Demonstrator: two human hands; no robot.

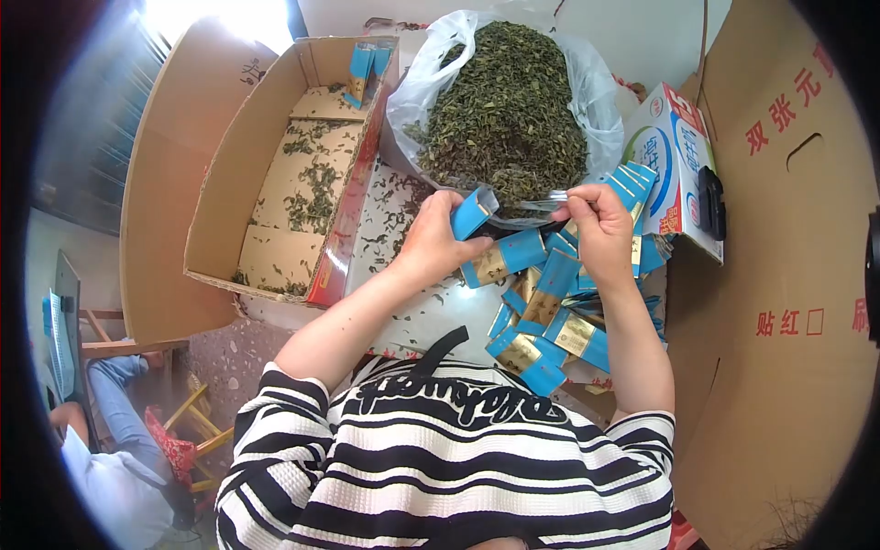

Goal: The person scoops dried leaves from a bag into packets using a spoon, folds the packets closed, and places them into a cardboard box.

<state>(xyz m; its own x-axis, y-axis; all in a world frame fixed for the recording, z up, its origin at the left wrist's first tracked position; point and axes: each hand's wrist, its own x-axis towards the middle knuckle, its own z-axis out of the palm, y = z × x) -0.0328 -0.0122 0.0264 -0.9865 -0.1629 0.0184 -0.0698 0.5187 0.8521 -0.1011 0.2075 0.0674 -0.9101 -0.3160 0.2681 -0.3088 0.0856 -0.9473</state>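
Note:
My left hand [431,236] is wrapped round a blue tea packet [470,214], tilted with its open silvery mouth up. Pinched between the thumb and fingers of my right hand [600,234] is a thin shiny spoon [543,203]; its far end reaches the leaves and is hard to make out. Both hands are at the near edge of a white plastic bag [594,101] heaped with dried green tea leaves [509,105]. Below and between my hands lies a loose pile of flat blue and gold packets [555,298].
A long cardboard box [220,215] on the left holds scattered leaves and a few blue packets [360,73]. At right stand a white and blue carton [655,151] and a tall cardboard sheet [779,247]. Another person's leg [124,403] shows at lower left.

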